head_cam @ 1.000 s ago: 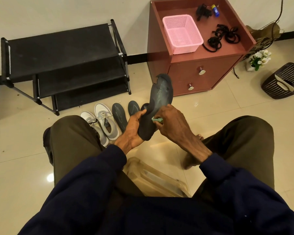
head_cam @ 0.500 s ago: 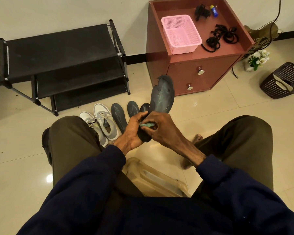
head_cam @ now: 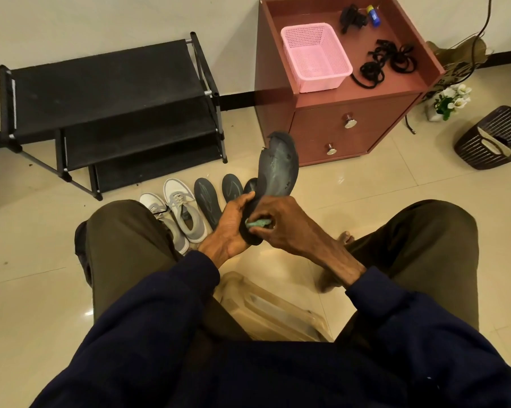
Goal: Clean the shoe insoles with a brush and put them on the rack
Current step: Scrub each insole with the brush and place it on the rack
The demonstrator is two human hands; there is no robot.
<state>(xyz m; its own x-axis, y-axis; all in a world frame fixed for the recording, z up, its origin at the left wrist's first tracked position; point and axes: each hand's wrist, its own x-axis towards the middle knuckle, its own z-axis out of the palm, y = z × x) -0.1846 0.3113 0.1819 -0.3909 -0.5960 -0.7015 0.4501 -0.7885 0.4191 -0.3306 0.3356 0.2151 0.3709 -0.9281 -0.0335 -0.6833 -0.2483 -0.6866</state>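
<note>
Teal brush [head_cam: 258, 222] mostly hidden against insole [head_cam: 278, 169]

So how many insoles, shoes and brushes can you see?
Insoles: 4 (the held insole, plus the floor insoles, the last partly hidden)
Shoes: 2
Brush: 1
Total: 7
</note>
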